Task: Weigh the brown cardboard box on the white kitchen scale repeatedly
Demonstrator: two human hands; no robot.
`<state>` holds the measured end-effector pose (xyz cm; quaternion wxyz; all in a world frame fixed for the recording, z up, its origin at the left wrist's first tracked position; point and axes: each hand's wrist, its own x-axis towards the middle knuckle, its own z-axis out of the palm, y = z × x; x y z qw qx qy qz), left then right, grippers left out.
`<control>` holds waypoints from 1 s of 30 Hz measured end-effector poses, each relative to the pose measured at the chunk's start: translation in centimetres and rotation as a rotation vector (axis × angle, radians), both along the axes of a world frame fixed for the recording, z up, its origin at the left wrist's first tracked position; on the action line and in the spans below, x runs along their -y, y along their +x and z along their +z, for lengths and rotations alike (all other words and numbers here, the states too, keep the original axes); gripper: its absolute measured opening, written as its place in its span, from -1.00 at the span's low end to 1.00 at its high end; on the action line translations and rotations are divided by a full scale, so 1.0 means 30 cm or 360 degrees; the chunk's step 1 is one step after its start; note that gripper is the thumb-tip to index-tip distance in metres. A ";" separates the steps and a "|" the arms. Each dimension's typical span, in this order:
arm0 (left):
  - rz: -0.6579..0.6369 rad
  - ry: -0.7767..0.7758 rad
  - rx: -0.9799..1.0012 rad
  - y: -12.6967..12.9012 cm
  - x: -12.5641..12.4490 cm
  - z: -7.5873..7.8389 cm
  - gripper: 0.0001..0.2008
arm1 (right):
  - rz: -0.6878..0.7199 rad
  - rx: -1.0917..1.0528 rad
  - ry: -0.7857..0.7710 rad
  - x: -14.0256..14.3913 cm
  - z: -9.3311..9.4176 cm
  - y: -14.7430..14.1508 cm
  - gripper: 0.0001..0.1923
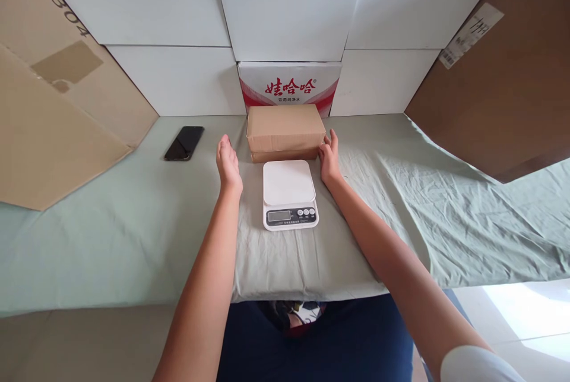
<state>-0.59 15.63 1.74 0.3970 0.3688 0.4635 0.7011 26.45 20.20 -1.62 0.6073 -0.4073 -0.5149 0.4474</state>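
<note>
A white kitchen scale [288,183] lies on the cloth in front of me, its dark panel and buttons on the near side and its display blank. Right behind it sits a closed brown cardboard box [285,122]. My left hand [228,161] stands on edge left of the box and scale, fingers stretched out, holding nothing and apart from the box. At the box's right front corner is my right hand [329,156], fingers partly spread; it seems to touch the corner, though the exact contact is hard to make out.
A black phone [184,143] lies to the left on the green cloth [133,221]. White panels [285,8] and a white-and-red carton [289,86] close off the back. Large brown cardboard sheets [66,103] [503,85] stand at both sides.
</note>
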 end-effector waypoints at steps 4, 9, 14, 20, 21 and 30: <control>0.0019 -0.0038 0.0024 0.012 0.006 0.009 -0.29 | -0.0126 -0.0093 -0.0099 0.008 0.015 -0.007 -0.24; -0.0015 -0.0119 0.0043 0.034 0.002 -0.002 -0.29 | -0.0114 -0.0094 -0.0113 0.017 0.029 -0.014 -0.28; -0.0093 -0.0150 0.0042 0.053 0.001 -0.010 -0.27 | -0.0057 -0.0004 -0.0009 0.023 0.025 -0.015 -0.31; -0.0109 -0.0166 0.0052 0.068 0.000 -0.014 -0.31 | -0.0059 -0.0004 0.0029 0.023 0.021 -0.019 -0.35; -0.0109 -0.0170 0.0057 0.068 0.000 -0.014 -0.32 | -0.0058 -0.0007 0.0028 0.024 0.022 -0.019 -0.35; -0.0112 -0.0158 0.0042 0.068 -0.003 -0.015 -0.31 | -0.0053 0.0016 0.0064 0.027 0.029 -0.023 -0.37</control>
